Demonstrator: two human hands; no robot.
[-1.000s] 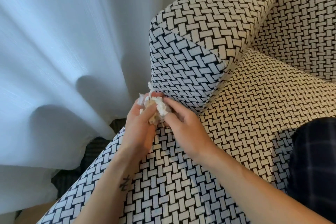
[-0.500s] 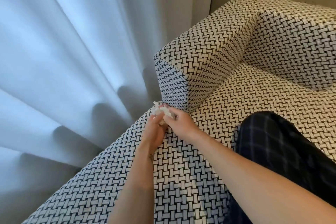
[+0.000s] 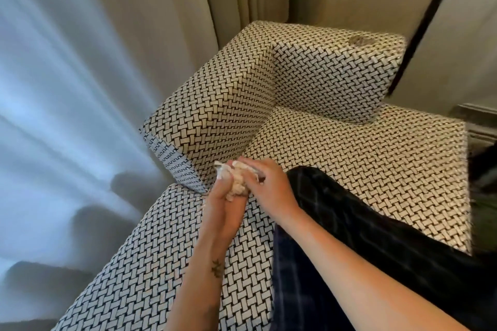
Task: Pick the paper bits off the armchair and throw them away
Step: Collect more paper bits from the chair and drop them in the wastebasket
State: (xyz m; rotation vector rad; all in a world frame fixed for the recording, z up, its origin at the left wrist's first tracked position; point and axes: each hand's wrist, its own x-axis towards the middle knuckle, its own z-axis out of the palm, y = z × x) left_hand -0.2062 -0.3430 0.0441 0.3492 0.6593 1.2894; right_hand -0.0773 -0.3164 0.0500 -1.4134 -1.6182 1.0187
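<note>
Both hands are meeting over the armchair (image 3: 376,169) seat, just in front of the armrest (image 3: 215,104) corner. The left hand (image 3: 225,200) is cupping the paper (image 3: 238,186) wad from below, fingers curled round it. The right hand (image 3: 271,185) is closing over it from the other side, fingers bent onto the top. The paper is sitting between the two hands, seemingly off the fabric, and a white edge is poking out past the left fingertips.

Judgement: gathering is looking close to done, and the step in hand is packing the wad tight for carrying. Doing it well is coming down to three things:
- squeezing inward from both sides so no loose bit is dropping back onto the weave
- tucking in that stray white edge
- passing the wad to one hand only once it is holding together

Pale bits are hiding easily on this pattern, so a look over the seat and armrest is looking worthwhile. A dull patch (image 3: 361,40) on the backrest top is too blurred to call. No bin is showing. A leg (image 3: 349,223) is resting across the seat beside the hands.
</note>
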